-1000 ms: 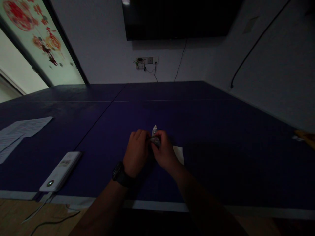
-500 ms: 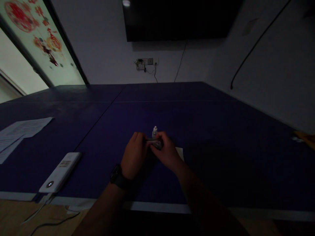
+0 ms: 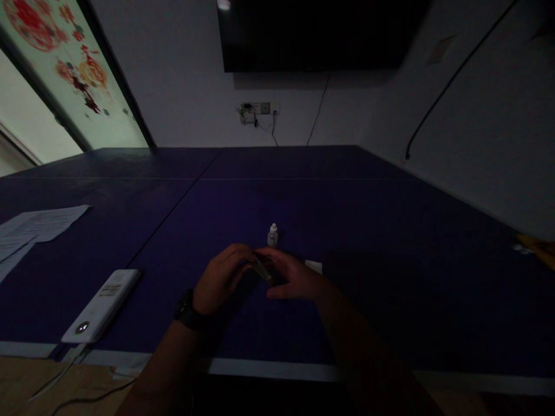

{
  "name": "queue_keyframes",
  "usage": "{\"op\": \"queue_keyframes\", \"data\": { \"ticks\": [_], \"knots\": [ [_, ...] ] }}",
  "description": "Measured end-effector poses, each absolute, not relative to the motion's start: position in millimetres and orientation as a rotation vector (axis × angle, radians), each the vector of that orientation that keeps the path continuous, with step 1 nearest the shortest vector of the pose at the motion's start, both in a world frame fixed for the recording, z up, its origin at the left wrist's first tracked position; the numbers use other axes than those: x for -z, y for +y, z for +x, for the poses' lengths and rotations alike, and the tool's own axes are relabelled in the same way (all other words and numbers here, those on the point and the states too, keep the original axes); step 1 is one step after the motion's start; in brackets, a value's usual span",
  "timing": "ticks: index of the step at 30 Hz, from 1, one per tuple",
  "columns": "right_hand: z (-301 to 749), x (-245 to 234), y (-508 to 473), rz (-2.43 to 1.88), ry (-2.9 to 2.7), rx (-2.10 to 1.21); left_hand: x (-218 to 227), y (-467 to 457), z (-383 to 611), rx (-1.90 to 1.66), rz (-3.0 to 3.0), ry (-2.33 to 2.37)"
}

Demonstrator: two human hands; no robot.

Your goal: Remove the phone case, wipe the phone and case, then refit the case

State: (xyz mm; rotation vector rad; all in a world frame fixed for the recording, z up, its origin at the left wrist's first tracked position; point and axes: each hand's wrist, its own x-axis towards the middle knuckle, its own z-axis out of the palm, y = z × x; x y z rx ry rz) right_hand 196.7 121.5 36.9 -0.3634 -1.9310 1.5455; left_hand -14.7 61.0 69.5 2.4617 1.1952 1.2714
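A small, thin, flat object (image 3: 262,270) sits tilted between my two hands above the table; it is too dark to tell its kind. My left hand (image 3: 221,277), with a black watch on the wrist, grips its upper left edge with bent fingers. My right hand (image 3: 297,275) curls round it from the right, fingers above and thumb below. Just beyond the fingers a small clear bottle (image 3: 272,236) with a white dropper-like cap stands upright. A small pale piece of paper or card (image 3: 314,266) lies beside my right hand, partly hidden by it.
The dark blue table (image 3: 368,219) has a white-edged front. A white box-shaped device (image 3: 106,300) with a cable lies at left, beyond it printed sheets (image 3: 41,228). A yellow item (image 3: 537,248) is at the right edge. A black screen (image 3: 321,34) hangs on the wall.
The flat object has turned from nearly level to slanting. My left hand has shifted left and my right hand has rotated, its thumb now lower. More of the bottle shows.
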Motion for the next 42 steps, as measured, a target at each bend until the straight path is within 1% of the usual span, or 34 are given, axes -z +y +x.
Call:
{"op": "queue_keyframes", "data": {
  "ticks": [3, 10, 17, 21, 24, 29, 37, 42],
  "knots": [
    [197, -38, 121, -0.41, -1.966, -1.514, -71, 60, -17, -1.244, 2.486, 1.16],
    [194, -42, 118, -0.495, -2.082, -1.271, -72, 63, -17, -1.249, 2.636, 1.02],
    [188, -42, 111, -0.554, -2.088, -1.25, -80, 68, -17, -1.157, 2.775, 0.859],
    [185, -46, 107, -0.615, -2.126, -1.19, -84, 73, -16, -1.11, 2.829, 0.784],
    [185, -52, 102, -0.677, -2.155, -1.119, -79, 76, -12, -1.145, 2.852, 0.733],
    [183, -55, 96, -0.745, -2.116, -1.021, -60, 83, 0, -1.265, 2.801, 0.839],
    [185, -49, 91, -0.841, -2.063, -0.839, -46, 81, 11, -1.255, 2.563, 1.02],
    [182, -49, 90, -0.827, -2.045, -0.811, -39, 82, 10, -1.306, 2.51, 0.992]
  ]
}}
